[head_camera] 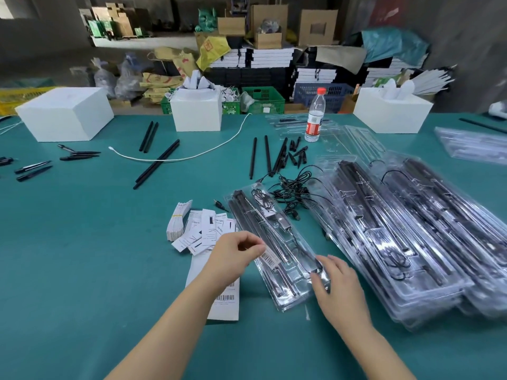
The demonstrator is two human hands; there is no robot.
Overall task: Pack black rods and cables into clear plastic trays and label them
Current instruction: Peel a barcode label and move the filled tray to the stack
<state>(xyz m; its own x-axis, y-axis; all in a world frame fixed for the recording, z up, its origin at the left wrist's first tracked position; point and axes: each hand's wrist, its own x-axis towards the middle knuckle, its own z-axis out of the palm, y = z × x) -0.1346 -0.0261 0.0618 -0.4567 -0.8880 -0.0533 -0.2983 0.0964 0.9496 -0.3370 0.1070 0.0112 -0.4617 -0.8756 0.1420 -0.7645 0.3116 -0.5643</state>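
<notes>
Your left hand pinched a small white barcode label over the clear plastic tray of black rods and cable lying on the teal table, while your right hand rested relaxed fingers on the tray's near end.

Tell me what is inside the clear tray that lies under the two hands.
Inside the clear tray lie long black rods along its left side and a coiled black cable with a plug. The left hand with its barcode label and the right hand cover the near part.
</notes>
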